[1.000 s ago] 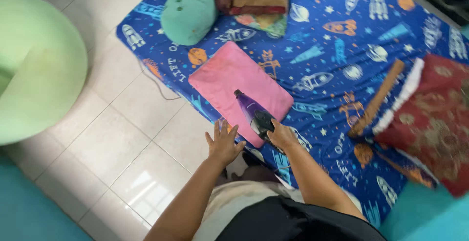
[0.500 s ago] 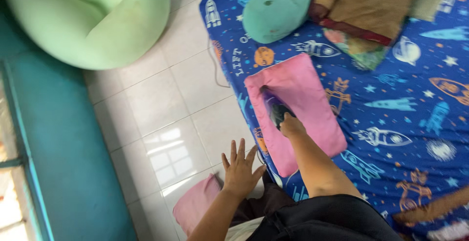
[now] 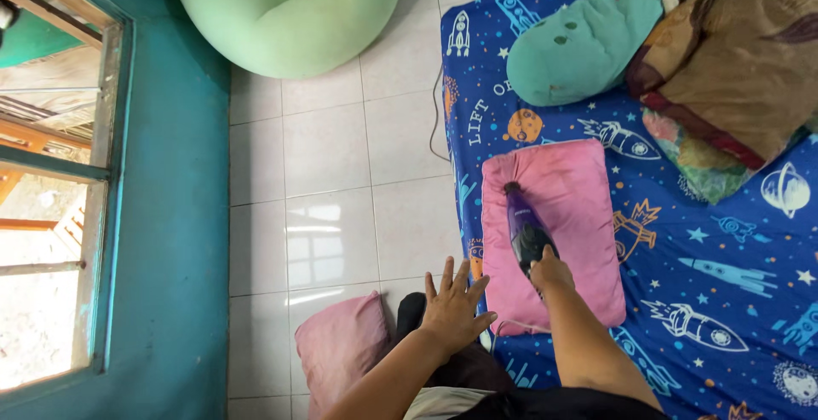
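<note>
The right hand was wrapped around the back end of a small purple and black hand vacuum, its fingers closed tight on the handle. The hand vacuum lay on top of a pink pillow, with its thin tip pointing to the far end of that pillow. The left hand was flat and open, fingers spread, holding nothing, just beside the near left corner of the pink pillow.

The pink pillow sat on a bed with a blue sheet full of rockets, stars and planets. Past the pink pillow lay a green stuffed toy, and next to the toy was a folded brown blanket on a flowery cloth. To the left of the pink pillow was white tile floor. A second pink cushion lay there, near the left hand. Farther off was a big pale green beanbag, and a teal wall with a window.
</note>
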